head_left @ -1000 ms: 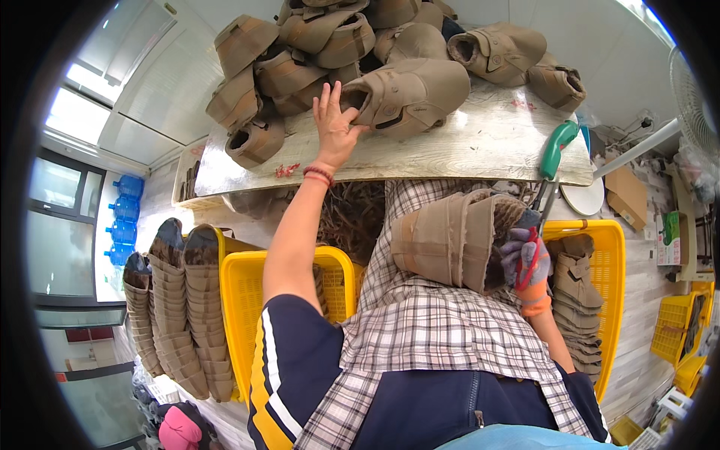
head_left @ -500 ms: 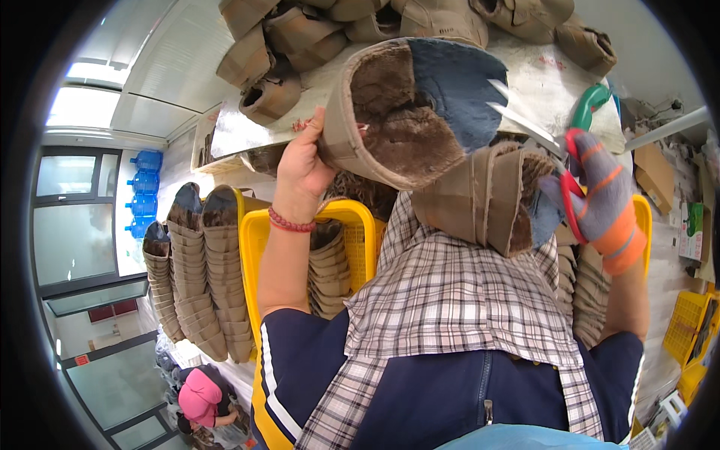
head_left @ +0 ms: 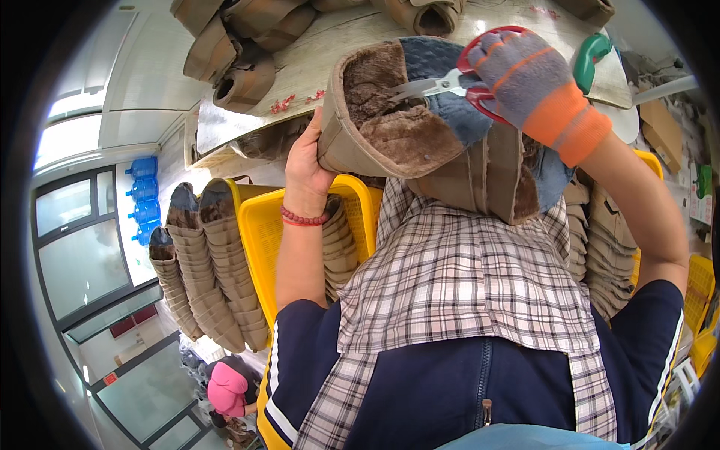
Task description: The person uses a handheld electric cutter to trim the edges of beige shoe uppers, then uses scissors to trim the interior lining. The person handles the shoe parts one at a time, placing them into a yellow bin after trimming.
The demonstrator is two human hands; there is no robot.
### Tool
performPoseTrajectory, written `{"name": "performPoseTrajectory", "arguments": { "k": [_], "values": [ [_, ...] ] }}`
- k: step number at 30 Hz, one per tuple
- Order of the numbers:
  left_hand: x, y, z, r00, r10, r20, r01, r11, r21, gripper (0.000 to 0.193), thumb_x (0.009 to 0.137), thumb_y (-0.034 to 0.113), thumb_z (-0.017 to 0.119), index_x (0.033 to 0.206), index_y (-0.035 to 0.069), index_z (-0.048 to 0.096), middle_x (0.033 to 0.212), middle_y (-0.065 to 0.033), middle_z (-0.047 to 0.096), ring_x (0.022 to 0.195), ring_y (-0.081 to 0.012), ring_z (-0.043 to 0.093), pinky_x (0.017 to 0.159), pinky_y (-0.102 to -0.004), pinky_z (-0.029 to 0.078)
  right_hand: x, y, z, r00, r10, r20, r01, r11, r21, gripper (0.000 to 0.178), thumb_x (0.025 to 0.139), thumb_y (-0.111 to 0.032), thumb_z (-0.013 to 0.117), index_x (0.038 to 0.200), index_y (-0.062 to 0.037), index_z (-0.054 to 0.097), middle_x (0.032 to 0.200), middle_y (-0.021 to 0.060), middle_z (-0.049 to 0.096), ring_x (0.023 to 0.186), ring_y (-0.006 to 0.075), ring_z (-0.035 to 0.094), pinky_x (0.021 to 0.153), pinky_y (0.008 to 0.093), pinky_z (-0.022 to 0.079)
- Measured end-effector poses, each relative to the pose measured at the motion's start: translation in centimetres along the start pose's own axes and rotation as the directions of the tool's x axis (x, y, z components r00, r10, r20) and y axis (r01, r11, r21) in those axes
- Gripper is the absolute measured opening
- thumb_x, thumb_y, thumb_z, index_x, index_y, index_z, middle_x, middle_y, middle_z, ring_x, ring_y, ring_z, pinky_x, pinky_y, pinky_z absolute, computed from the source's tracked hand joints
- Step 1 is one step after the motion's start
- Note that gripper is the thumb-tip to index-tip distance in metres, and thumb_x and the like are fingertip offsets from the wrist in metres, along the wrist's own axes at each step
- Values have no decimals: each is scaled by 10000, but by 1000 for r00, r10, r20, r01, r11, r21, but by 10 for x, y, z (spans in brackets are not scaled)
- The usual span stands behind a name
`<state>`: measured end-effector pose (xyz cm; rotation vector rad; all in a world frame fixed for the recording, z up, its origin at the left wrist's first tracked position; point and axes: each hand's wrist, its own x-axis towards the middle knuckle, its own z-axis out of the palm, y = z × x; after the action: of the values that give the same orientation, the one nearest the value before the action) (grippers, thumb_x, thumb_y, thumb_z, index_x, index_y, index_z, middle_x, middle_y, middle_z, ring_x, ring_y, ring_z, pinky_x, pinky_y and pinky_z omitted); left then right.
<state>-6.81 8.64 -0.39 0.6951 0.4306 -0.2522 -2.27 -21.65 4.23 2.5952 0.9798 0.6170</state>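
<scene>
1. Workshop setting: pale worktable across the top of the view, brown boot uppers heaped on its far side.
2. Left hand, bare, red bead bracelet at the wrist, is clamped on the tan outer edge of a fur-lined boot upper, raised just in front of the worktable.
3. Boot upper: tan shell, brown fleece lining facing the camera, blue-grey patch toward its right side.
4. Right hand, in a grey-and-orange striped knit glove, grips red-handled scissors; fingers through the loops, metal blades lying over the fleece lining. Cannot tell how far apart the blades are.
5. More folded uppers hang below the held one, against a checked apron.
6. Yellow crate below the worktable's left part, stacked tan uppers beside it and more inside.
7. Green-handled tool rests on the worktable's right end, just beyond the gloved hand.
</scene>
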Motion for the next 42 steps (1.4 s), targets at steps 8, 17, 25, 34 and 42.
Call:
{"name": "performPoseTrajectory", "arguments": {
  "k": [8,17,25,34,42],
  "values": [
    [11,-7,-13,998,54,-28,-53,998,26,113,906,125,549,936,25,590,820,-109,605,740,-203,546,679,-349,507,21,-16,10,987,-100,124,100,995,4,475,688,-273,765,1115,-146,598,1053,50,603,980,210,594,800,337,511],
    [13,-5,-18,999,31,18,-32,999,20,127,908,114,540,965,10,584,855,-113,612,788,-210,569,759,-374,515,22,-20,26,985,-94,141,94,996,6,520,669,-212,780,1147,-152,585,1099,60,599,984,231,609,802,341,524],
    [15,-4,-24,991,-32,129,35,999,-23,170,923,133,525,1023,9,583,893,-123,626,836,-240,604,818,-431,528,27,-20,21,991,-114,73,111,993,36,454,707,-197,746,1131,-147,593,1039,52,626,952,214,619,801,331,522],
    [11,-6,-19,999,2,47,-2,1000,0,176,925,152,531,1013,12,589,864,-113,617,805,-241,599,742,-415,536,21,-12,4,993,-23,120,7,991,137,387,729,-299,725,1051,-113,617,970,75,633,901,233,623,774,332,512],
    [0,-15,10,991,120,-54,-111,984,137,195,937,197,534,931,24,624,742,-82,600,595,-196,489,553,-322,421,11,-5,-20,867,-30,497,-207,887,414,540,688,-573,694,949,-101,670,868,66,666,800,235,657,699,343,524]
  ]
}}
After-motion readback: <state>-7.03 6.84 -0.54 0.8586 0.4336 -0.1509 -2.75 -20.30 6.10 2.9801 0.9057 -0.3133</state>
